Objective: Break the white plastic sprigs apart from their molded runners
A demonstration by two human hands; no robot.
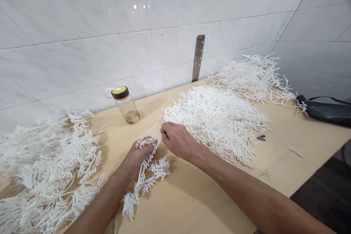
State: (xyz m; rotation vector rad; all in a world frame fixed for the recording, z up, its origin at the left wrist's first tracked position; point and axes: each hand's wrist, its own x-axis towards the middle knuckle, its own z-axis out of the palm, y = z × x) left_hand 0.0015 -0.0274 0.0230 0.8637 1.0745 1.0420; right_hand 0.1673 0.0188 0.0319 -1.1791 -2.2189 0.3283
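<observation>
My left hand is closed around a white, many-branched plastic-looking sprig, the thumb lying across its top. Its branched lower ends hang down and rest on the table below the hand. Close by on the right, my right hand is pinched at the sprig's upper strands, with thin white strands reaching its fingertips. What lies inside that pinch is mostly hidden. Just beyond the right hand spreads a heap of short, loose white sticks. To the left of my left arm lies a large pile of branched white sprigs.
A clear bottle with a dark and yellow lid stands near the wall. Long white strands are piled at the back right, beside a black bag. A metal strip leans on the tiled wall. Small bits lie on the tan table.
</observation>
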